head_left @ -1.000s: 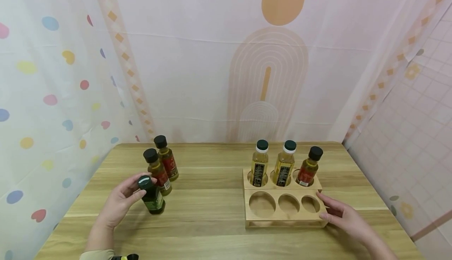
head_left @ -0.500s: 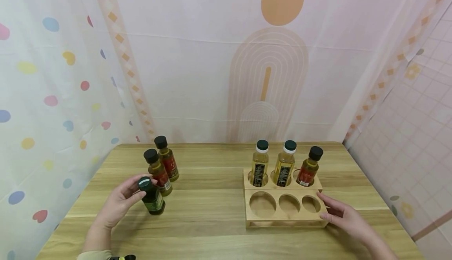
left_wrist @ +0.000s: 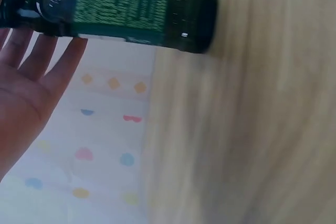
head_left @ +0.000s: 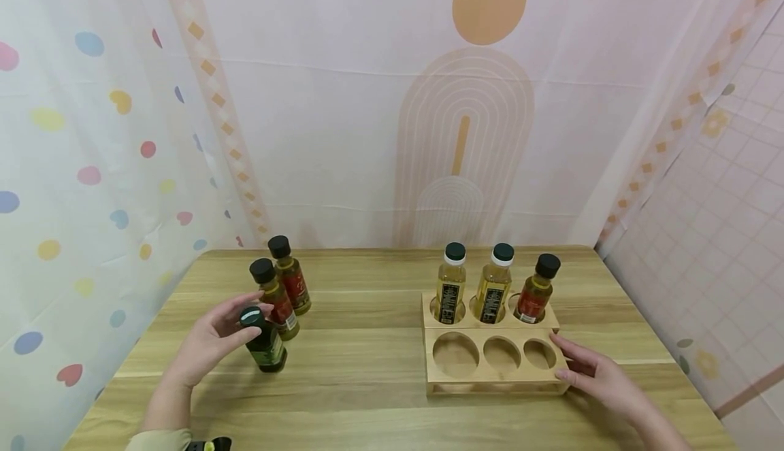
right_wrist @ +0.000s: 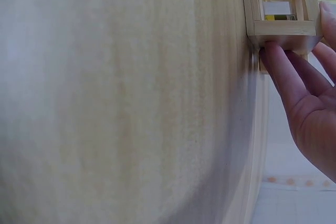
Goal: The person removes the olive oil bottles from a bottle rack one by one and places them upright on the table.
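Observation:
My left hand (head_left: 205, 345) is around the neck of a dark green bottle (head_left: 267, 352) standing upright on the table, thumb in front and fingers behind. In the left wrist view those fingers (left_wrist: 65, 66) lie fairly straight beside the green-labelled bottle. My right hand (head_left: 603, 379) holds the right end of a two-tier wooden bottle rack (head_left: 436, 388), its thumb near the front corner. The right wrist view shows the fingertips against the rack's end panel. Two pale-oil bottles (head_left: 450, 288) and a red-labelled bottle (head_left: 533, 301) stand in the back row; the front holes hold no bottles.
Behind the green bottle stand two red-labelled bottles with black caps, a nearer one (head_left: 280, 311) and a farther one (head_left: 297, 288). The wooden table (head_left: 361, 342) ends at patterned curtains (head_left: 343, 131) at the back and sides.
My left hand has loosened at the green bottle's neck, its fingers and thumb spreading wider apart. The bottle stays put. The right hand and the rack have not moved.

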`<state>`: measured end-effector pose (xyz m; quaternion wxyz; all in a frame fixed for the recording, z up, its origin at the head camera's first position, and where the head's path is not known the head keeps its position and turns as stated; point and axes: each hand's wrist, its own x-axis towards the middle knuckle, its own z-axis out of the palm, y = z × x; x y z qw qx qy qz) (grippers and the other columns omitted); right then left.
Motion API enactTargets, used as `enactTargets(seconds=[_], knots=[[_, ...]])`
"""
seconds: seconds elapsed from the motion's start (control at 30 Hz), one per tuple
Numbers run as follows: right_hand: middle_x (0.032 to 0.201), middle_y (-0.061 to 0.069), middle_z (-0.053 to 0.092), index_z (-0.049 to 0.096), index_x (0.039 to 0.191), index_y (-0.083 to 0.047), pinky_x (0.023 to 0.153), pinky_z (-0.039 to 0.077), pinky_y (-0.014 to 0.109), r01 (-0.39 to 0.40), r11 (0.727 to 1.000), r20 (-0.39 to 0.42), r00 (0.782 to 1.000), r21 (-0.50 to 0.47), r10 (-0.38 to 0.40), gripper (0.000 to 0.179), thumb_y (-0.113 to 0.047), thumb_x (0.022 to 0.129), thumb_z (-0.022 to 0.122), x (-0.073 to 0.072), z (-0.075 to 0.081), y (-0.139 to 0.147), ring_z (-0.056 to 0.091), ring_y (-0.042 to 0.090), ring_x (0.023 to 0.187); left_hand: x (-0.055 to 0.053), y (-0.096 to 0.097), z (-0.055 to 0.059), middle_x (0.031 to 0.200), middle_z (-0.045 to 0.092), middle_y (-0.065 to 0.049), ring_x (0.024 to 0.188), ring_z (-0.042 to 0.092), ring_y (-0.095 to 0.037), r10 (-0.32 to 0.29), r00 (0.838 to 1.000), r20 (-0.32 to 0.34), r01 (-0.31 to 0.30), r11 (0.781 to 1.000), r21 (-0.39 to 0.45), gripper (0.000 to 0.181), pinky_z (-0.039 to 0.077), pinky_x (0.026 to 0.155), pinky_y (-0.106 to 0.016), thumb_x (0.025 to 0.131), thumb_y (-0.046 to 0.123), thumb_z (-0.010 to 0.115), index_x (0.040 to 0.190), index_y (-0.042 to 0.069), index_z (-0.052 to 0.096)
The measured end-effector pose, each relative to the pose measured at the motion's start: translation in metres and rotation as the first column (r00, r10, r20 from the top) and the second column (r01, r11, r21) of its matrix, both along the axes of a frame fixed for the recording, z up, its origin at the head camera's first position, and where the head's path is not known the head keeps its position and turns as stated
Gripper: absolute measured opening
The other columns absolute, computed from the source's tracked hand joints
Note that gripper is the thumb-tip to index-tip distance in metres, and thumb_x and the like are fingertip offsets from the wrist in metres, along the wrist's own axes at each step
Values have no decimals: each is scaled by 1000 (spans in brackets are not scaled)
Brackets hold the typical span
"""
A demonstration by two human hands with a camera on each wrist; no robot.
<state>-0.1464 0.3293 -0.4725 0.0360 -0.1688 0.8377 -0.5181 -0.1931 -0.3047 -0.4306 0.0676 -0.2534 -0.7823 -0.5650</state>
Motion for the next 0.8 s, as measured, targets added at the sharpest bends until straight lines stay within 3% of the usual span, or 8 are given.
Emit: enactTargets(seconds=[0.17,0.33,0.53,0.8], knots=[[147,36,30,38,145,12,89,47,14,-7,1000,15,1000,-1,7,60,-9,95,65,-1,1,0,44,-13,113,0,9,16,118,68,-16,109,60,-1,133,991,-34,-136,981,-136,51,47,87,-14,92,0,67,140,-2,49],[147,35,31,38,145,12,89,46,14,-11,1000,13,1000,0,11,60,-9,96,65,0,1,1,44,-13,114,1,18,31,114,69,-18,105,61,0,189,979,-80,-201,962,-184,49,47,85,-12,92,4,70,138,2,54],[147,20,36,40,144,10,90,47,14,-9,1000,-13,1000,7,9,59,-9,95,66,1,1,1,46,-11,115,-2,30,48,109,70,-17,99,64,-2,194,966,-169,-225,955,-193,49,49,85,-14,88,0,73,135,3,57],[145,37,29,38,145,11,89,47,15,-21,1000,-7,1000,10,21,59,-9,96,65,0,2,1,45,-12,114,-7,49,65,109,71,-5,96,67,-10,141,967,-212,-191,951,-242,51,52,81,-19,86,3,77,134,9,59]])
